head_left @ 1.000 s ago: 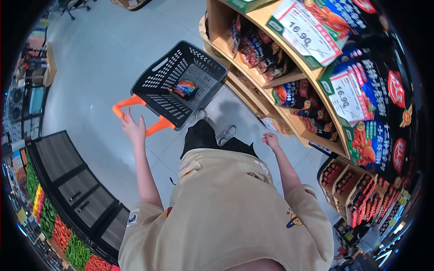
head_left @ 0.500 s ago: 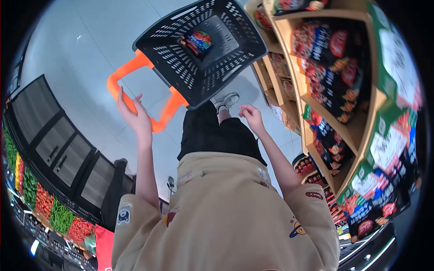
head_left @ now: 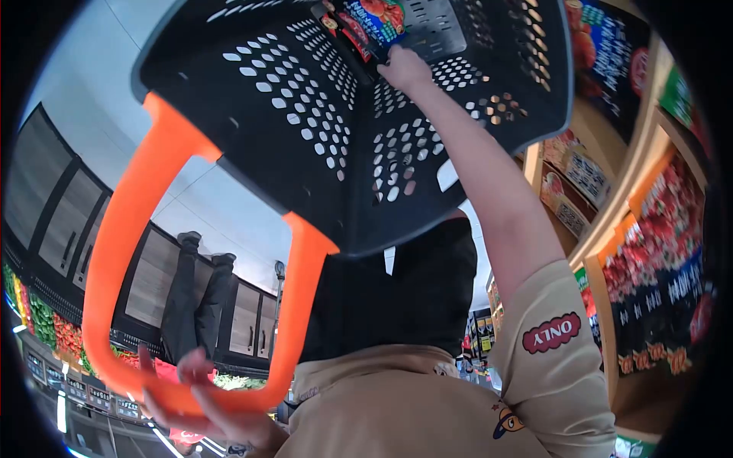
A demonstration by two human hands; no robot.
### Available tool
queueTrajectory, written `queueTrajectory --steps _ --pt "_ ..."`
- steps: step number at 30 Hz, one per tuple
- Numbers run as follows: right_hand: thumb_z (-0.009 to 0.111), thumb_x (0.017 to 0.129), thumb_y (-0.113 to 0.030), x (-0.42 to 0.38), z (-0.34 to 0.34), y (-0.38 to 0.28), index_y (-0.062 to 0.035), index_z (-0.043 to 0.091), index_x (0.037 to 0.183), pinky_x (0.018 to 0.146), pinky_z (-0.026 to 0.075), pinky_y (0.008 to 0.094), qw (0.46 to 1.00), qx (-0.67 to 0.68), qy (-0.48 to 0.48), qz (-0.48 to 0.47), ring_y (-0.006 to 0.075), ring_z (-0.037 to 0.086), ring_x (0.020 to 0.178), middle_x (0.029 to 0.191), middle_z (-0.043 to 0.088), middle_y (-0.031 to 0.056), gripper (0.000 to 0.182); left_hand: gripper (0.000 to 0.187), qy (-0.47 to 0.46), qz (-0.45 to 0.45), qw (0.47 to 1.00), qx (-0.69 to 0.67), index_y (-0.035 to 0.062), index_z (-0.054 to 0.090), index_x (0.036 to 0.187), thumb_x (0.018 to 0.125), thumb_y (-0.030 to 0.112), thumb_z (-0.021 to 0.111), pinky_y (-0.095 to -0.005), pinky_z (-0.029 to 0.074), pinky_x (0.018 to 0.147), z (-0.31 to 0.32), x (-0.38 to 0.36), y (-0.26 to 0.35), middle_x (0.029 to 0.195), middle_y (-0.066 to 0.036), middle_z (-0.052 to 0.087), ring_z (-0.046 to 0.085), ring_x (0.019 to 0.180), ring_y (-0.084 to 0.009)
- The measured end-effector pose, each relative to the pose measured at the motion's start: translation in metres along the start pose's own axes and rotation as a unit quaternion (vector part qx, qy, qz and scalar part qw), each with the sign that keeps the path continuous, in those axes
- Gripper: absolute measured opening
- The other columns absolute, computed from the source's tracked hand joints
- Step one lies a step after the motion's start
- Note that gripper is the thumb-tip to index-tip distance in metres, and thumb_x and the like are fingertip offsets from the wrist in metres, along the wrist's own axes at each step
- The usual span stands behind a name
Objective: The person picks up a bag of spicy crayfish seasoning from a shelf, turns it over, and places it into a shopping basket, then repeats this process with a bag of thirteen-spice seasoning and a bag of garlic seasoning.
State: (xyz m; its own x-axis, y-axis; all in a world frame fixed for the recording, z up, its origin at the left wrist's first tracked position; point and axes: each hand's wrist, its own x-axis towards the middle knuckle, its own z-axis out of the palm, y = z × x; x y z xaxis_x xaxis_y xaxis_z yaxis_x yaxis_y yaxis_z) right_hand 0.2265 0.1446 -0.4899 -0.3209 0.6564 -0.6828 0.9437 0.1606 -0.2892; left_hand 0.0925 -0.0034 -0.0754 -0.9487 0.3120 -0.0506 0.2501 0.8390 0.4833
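Head view: black basket (head_left: 267, 168) is seen close up, tilted, with its open top facing the camera; its walls are pierced with rows of holes. Colourful packet (head_left: 374, 19) is located inside, at the basket's bottom, partly cut off by the upper frame edge. Right hand (head_left: 406, 72) is extended into the basket, fingers bent, fingertips placed at the packet's lower edge; whether the packet is pinched by that grip cannot be told.

Orange handle (head_left: 130, 252) is fixed to the basket rim at two points. Left hand (head_left: 233, 424) is placed at its crossbar, blurred, fingers spread loosely about the bar; how firmly the bar is gripped cannot be told.

Right side: wooden shelf (head_left: 595, 145) is stocked with dark packets (head_left: 664, 275). "ONLY" patch (head_left: 551, 333) is seen on the right sleeve. Left side: grey-doored cabinets (head_left: 156, 263) are lined up, vegetables (head_left: 46, 320) displayed beyond. Another person's dark-trousered legs (head_left: 208, 301) are seen by the cabinets, through the handle opening.
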Motion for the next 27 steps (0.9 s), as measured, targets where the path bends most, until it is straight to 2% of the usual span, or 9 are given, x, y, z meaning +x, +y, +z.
queueTrajectory --steps 3,6,7,10,17,18,20,21,27 --pt "0.058 0.074 -0.031 0.02 0.0 -0.015 -0.0069 0.056 0.098 0.078 0.046 0.0374 0.995 -0.09 -0.041 -0.012 0.0272 0.057 0.092 0.105 0.056 0.0108 0.035 0.046 -0.002 0.014 1.0 -0.008 0.0067 0.029 0.124 0.08 0.004 0.039 -0.0251 0.04 0.061 0.002 0.004 0.0 0.127 -0.024 0.031 0.051 0.071 -0.0206" --pt "0.055 0.077 -0.034 0.034 0.013 -0.016 -0.0061 0.055 0.101 0.075 0.047 0.0394 0.987 -0.148 -0.053 -0.035 0.0275 0.058 0.088 0.098 0.059 0.0115 0.037 0.046 0.001 0.018 1.0 -0.014 0.0065 0.029 0.124 0.08 0.004 0.039 -0.025 0.04 0.061 0.005 0.006 -0.003 0.126 -0.024 0.032 0.051 0.071 -0.0206" --pt "0.048 0.078 -0.017 0.037 0.013 -0.016 -0.0084 0.061 0.096 0.075 0.047 0.0365 0.982 -0.162 -0.095 -0.025 0.026 0.058 0.091 0.1 0.06 0.0102 0.024 0.046 0.002 0.02 1.0 -0.016 0.0064 0.028 0.124 0.079 0.004 0.039 -0.025 0.04 0.061 0.003 0.008 -0.003 0.126 -0.024 0.032 0.051 0.071 -0.0206" --pt "0.046 0.079 -0.014 0.035 0.007 -0.013 -0.0081 0.064 0.092 0.074 0.047 0.0356 0.984 -0.157 -0.087 -0.025 0.0247 0.059 0.09 0.095 0.062 0.0101 0.023 0.046 0.0 0.021 0.999 -0.028 0.0063 0.028 0.124 0.079 0.003 0.039 -0.0249 0.04 0.061 -0.003 0.006 -0.005 0.126 -0.024 0.032 0.052 0.071 -0.0206" --pt "0.046 0.076 -0.02 -0.023 -0.055 0.01 0.0018 0.059 0.083 0.078 0.04 0.0433 0.979 0.198 0.028 0.038 0.0391 0.053 0.085 0.082 0.057 0.0237 0.026 0.047 -0.029 0.019 0.995 -0.091 0.0058 0.028 0.124 0.079 0.003 0.039 -0.0248 0.04 0.061 -0.013 -0.002 -0.012 0.125 -0.024 0.033 0.052 0.071 -0.0206" --pt "0.046 0.078 -0.02 -0.051 -0.071 0.01 0.0036 0.058 0.079 0.073 0.041 0.0423 0.974 0.216 0.071 0.015 0.0376 0.056 0.076 0.075 0.058 0.0228 0.026 0.047 -0.025 0.023 0.995 -0.099 0.0058 0.028 0.124 0.079 0.003 0.039 -0.0248 0.04 0.061 -0.018 -0.001 -0.01 0.125 -0.024 0.033 0.052 0.071 -0.0206" --pt "0.05 0.08 -0.016 -0.108 -0.099 0.009 0.0037 0.054 0.067 0.049 0.04 0.0291 0.926 0.37 0.049 0.045 0.0164 0.053 0.047 0.054 0.056 0.0088 0.025 0.046 -0.063 0.034 0.993 -0.098 0.0036 0.029 0.123 0.078 0.0 0.039 -0.0238 0.041 0.061 -0.019 0.002 -0.013 0.121 -0.024 0.038 0.054 0.073 -0.0204" --pt "0.051 0.081 -0.015 -0.133 -0.1 0.017 0.0015 0.054 0.064 0.044 0.036 0.0238 0.879 0.472 0.065 0.002 0.0088 0.048 0.046 0.053 0.055 0.0045 0.024 0.045 -0.072 0.038 0.991 -0.108 0.0026 0.031 0.122 0.078 -0.002 0.038 -0.0232 0.041 0.062 -0.02 0.003 -0.012 0.12 -0.023 0.039 0.055 0.075 -0.0202" --pt "0.049 0.084 -0.013 -0.304 -0.166 0.002 -0.0018 0.053 0.065 0.045 0.027 0.0196 0.787 0.613 0.068 -0.012 0.0034 0.039 0.049 0.058 0.05 -0.0008 0.023 0.044 -0.113 0.088 0.973 -0.179 0.0021 0.034 0.124 0.081 0.0 0.041 -0.0259 0.042 0.073 -0.026 0.004 -0.017 0.123 -0.016 0.04 0.055 0.093 -0.0215"
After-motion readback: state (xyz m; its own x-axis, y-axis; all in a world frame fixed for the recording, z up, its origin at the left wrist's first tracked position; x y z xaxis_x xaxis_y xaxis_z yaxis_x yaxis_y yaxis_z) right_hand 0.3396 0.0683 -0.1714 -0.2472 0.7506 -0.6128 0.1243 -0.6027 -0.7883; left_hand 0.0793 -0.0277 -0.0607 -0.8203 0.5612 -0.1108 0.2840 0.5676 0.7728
